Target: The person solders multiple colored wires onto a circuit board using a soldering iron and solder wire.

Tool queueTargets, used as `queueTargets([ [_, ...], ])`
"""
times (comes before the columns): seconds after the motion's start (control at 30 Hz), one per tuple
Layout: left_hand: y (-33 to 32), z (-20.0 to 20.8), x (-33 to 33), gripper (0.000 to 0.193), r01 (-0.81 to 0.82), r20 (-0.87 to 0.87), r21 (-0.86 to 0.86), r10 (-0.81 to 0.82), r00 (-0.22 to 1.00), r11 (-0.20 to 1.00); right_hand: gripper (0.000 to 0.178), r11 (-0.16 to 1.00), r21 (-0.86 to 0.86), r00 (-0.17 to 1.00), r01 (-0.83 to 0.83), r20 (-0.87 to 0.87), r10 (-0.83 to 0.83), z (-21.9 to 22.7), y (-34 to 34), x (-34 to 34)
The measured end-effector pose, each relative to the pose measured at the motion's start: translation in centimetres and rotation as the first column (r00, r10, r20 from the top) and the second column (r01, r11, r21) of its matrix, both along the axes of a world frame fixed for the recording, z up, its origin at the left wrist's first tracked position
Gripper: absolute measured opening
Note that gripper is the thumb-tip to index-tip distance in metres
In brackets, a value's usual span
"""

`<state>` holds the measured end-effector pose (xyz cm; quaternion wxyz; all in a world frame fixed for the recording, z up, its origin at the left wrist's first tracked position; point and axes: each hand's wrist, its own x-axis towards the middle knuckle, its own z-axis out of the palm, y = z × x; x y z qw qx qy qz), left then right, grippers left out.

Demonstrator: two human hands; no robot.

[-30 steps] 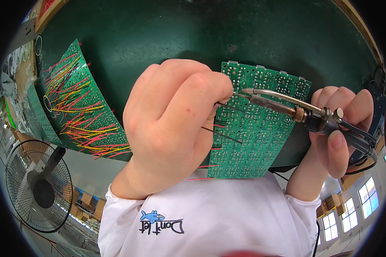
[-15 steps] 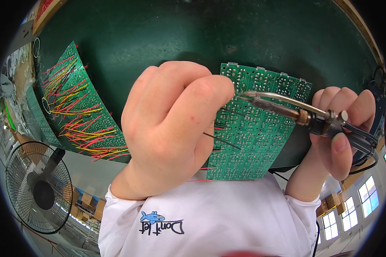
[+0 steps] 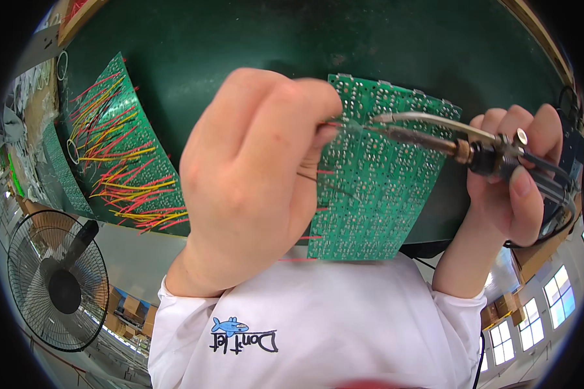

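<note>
A green circuit board panel (image 3: 376, 188) lies before me, solder side up, with red wires along its left edge. My left hand (image 3: 253, 162) is closed over that edge, pinching thin wires; a red wire end (image 3: 332, 123) shows at its fingertips. From under its curled fingers a dark wire (image 3: 334, 187) trails across the board. In my right hand (image 3: 516, 168) is a soldering iron (image 3: 428, 139) with a curved metal solder-feed tube (image 3: 435, 119) above it. Its tip points left, close to my left fingertips, over the board's upper left. A faint haze blurs the contact spot.
Another green board panel (image 3: 133, 136) with many red, yellow and black wires lies on the dark green tabletop (image 3: 194, 39) to the left. A black fan (image 3: 61, 285) stands at lower left. Cables and a dark box (image 3: 570, 139) are at the right edge.
Both hands and the iron have shifted away from me, along with the near board. A red wire end now shows at my left fingertips, and the dark wire has swung lower.
</note>
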<state>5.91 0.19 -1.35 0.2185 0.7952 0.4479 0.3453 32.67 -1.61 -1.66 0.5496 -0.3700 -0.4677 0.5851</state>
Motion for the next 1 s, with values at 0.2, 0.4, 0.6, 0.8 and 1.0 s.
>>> queueTargets([
  [0.2, 0.2, 2.2, -3.0, 0.009, -0.075, -0.234, 0.166, 0.113, 0.966, 0.983, 0.023, 0.992, 0.128, 0.998, 0.009, -0.061, -0.001, -1.2, 0.5, -0.9],
  [0.4, -1.7, 5.5, -6.8, 0.013, -0.404, -0.242, 0.125, 0.423, 0.873, 0.906, 0.018, 0.991, 0.132, 0.997, 0.015, -0.072, -0.005, -0.6, -0.3, -0.1],
  [0.6, -6.8, 3.8, -5.7, 0.041, 0.001, -0.062, -0.113, -0.008, 0.998, 0.994, 0.016, 0.987, 0.154, 0.998, -0.047, -0.023, 0.051, 1.1, -1.1, 0.1],
  [0.8, -8.7, -0.2, -4.0, 0.006, 0.009, -0.294, 0.006, -0.006, 0.956, 1.000, 0.017, 0.992, 0.124, 0.992, -0.019, -0.121, 0.034, 0.5, -3.5, -0.3],
  [1.0, -6.8, -2.1, -2.7, 0.008, -0.022, -0.215, 0.150, 0.054, 0.975, 0.988, 0.019, 0.994, 0.104, 0.989, 0.033, -0.148, -0.017, -0.7, -4.9, -0.2],
])
